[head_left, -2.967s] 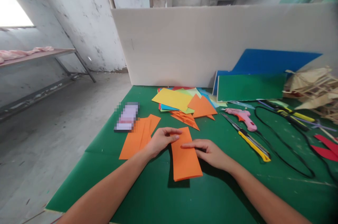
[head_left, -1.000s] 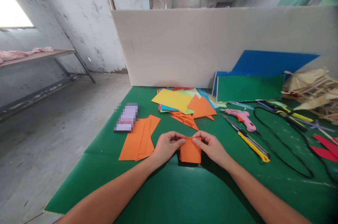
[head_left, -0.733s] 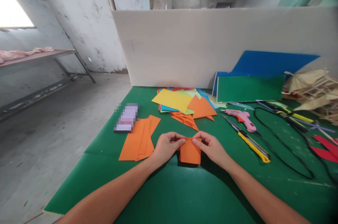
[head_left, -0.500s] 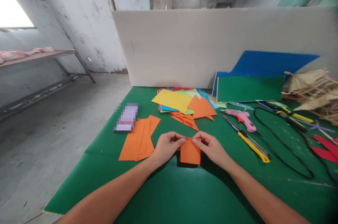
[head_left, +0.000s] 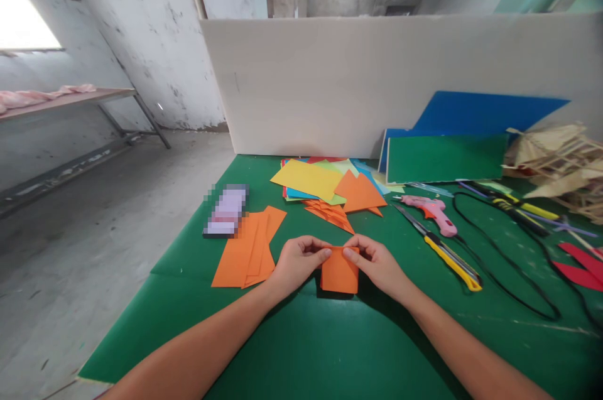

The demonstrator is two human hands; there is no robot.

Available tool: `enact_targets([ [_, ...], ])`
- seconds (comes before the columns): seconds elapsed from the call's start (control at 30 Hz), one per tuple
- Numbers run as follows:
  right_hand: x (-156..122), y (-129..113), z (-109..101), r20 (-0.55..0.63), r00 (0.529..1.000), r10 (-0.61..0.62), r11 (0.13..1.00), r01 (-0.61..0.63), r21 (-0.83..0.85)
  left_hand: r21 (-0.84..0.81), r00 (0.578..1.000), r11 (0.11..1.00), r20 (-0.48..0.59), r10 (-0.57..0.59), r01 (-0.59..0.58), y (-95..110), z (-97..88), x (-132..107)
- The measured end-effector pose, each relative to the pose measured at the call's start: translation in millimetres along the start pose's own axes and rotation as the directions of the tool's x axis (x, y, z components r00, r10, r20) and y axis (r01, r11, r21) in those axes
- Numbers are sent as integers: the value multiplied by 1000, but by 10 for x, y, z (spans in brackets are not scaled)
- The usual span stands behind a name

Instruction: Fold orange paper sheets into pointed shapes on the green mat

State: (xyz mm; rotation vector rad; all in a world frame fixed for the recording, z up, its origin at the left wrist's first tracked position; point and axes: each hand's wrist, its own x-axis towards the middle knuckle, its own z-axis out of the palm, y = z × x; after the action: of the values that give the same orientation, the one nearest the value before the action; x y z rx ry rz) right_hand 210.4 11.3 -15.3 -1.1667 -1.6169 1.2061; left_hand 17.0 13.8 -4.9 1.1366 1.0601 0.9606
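Observation:
A small folded piece of orange paper (head_left: 340, 272) is held just above the green tabletop, its lower edge casting a shadow. My left hand (head_left: 301, 262) pinches its upper left corner between thumb and fingers. At the upper right corner, my right hand (head_left: 377, 263) grips it the same way. Left of my hands lie several flat orange paper strips (head_left: 240, 252), overlapping. Beyond the hands is a bunch of folded orange pieces (head_left: 328, 214), beside larger orange sheets (head_left: 360, 193).
A pixelated phone-like object (head_left: 227, 210) lies at the left edge. Coloured sheets topped by yellow paper (head_left: 306, 179) sit at the back. On the right are a pink glue gun (head_left: 436, 211), a yellow utility knife (head_left: 452, 262), a black cord (head_left: 509, 287) and red pieces (head_left: 579, 268).

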Motion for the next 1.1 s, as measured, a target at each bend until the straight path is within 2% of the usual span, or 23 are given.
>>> enact_targets([
  [0.27, -10, -22, 9, 21, 1000, 11, 1000, -11, -5, -20, 998, 999, 35, 47, -46, 26, -13, -20],
  [0.5, -7, -29, 8, 46, 999, 23, 998, -25, 55, -6, 1000, 999, -2, 31, -31, 54, -51, 14],
  [0.67, -2, -26, -6, 5, 998, 61, 993, -61, 98, -63, 999, 998, -43, -15, 12, 56, -48, 37],
  [0.9, 12, -62, -18, -30, 995, 93, 982, -87, 165, -115, 998, 993, -66, -22, 15, 110, -27, 6],
  [1.0, 28, -59, -19, -69, 990, 122, 981, -110, 158, -86, 998, 996, -64, -16, 11, 127, -29, 15],
  [1.1, 45, -31, -12, -105, 985, 138, 986, -127, 104, 19, 998, 1000, -53, 22, -21, 101, -53, 54],
])
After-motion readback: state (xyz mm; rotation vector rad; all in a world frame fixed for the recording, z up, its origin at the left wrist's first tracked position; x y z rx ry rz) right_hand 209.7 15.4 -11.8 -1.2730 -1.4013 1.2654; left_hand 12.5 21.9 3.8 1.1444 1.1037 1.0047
